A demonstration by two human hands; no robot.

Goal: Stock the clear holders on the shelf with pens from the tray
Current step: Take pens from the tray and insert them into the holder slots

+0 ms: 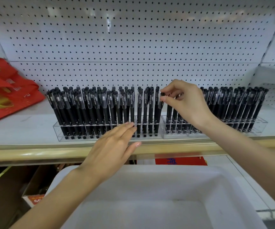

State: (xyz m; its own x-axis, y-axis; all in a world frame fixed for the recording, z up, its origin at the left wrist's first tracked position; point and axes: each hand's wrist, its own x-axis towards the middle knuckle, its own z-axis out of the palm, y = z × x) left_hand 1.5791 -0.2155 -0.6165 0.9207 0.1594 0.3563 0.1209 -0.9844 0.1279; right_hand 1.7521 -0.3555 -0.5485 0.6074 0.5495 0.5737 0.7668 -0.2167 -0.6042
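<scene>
First, noted a left holder point(57, 131) and a right holder point(262, 126), both clear, set end to end along the front edge of the shelf point(17, 129) and meeting near its middle. Found both packed with upright black pens point(90, 104), caps up, several leaning slightly. Pinched the cap of one pen point(162, 94) between thumb and forefinger of the right hand point(186, 103), with the other fingers loosely curled, above the junction of the two holders. Could not tell whether the lower end of that pen sat in the last slot of the left holder or the first slot of the right holder. Laid the left hand point(112, 146) flat, fingers straight and close together, fingertips touching the upper front wall of the left holder near its right end, gripping nothing, thumb extended toward the front lip of the shelf. Observed a white tray point(150, 187) just below and in front of the shelf's front edge, beneath both forearms. Recorded a red bag point(9, 95) lying at the left end of the shelf, apart from the holders, and a white pegboard point(133, 38) rising from the rear edge of the shelf behind the pens.
</scene>
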